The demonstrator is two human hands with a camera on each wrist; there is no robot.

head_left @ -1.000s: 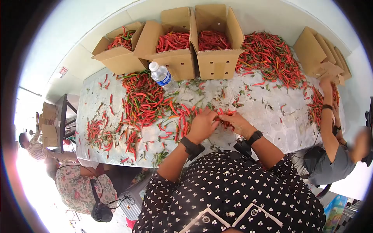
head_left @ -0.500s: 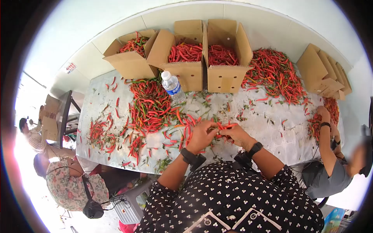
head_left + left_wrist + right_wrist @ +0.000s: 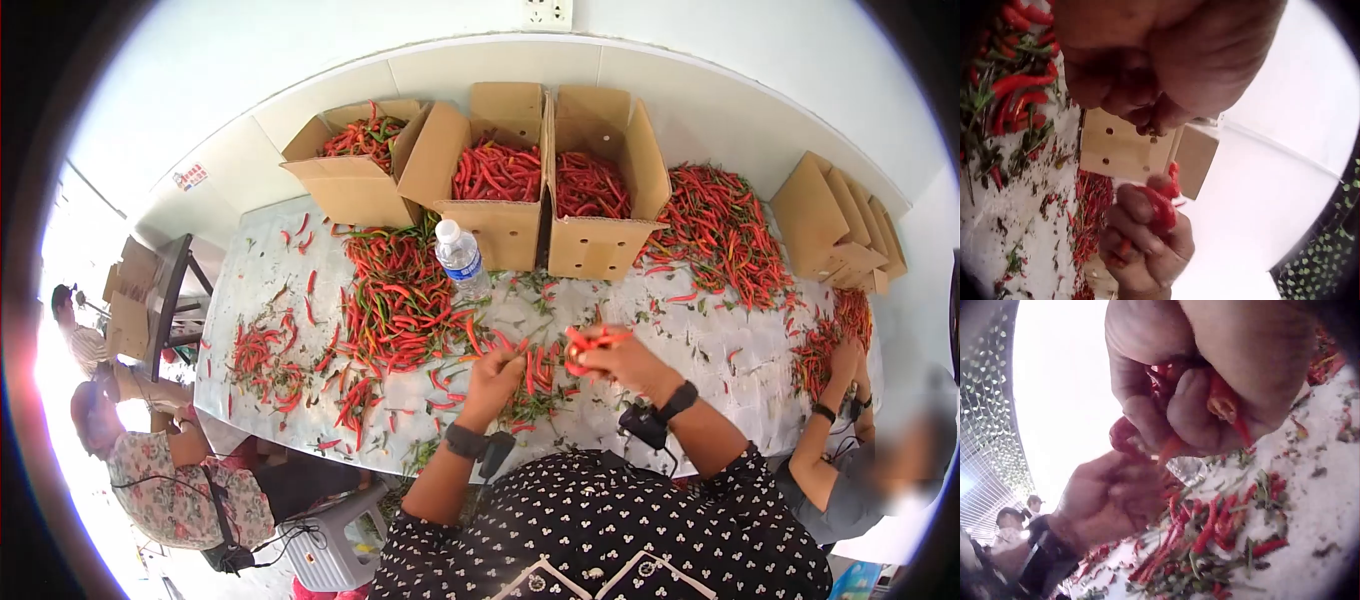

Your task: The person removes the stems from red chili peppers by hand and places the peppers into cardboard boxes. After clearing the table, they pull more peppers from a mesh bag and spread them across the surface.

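Note:
My right hand (image 3: 622,360) grips several red chili peppers (image 3: 1222,403), raised above the table. One pepper shows an open, stemless end between the fingers in the right wrist view; others poke out past the knuckles. To its left, my left hand (image 3: 493,382) is held with fingers curled and thumb against them. Small dark bits show at its fingertips in the left wrist view, and no pepper is visible within it there. Beneath and between both hands lie loose red chilies (image 3: 1213,525) with green stems and scraps.
Behind a large chili heap (image 3: 400,290) stand three cardboard boxes (image 3: 600,248) holding chilies. A water bottle (image 3: 460,258) stands before them. Another heap (image 3: 722,235) lies to the right near folded cartons (image 3: 825,220). People sit at both ends of the table (image 3: 690,400).
My hands were together around red chilies and are now apart, the left to the left, the right keeping the peppers. The head view has tilted up, so boxes and table sit lower.

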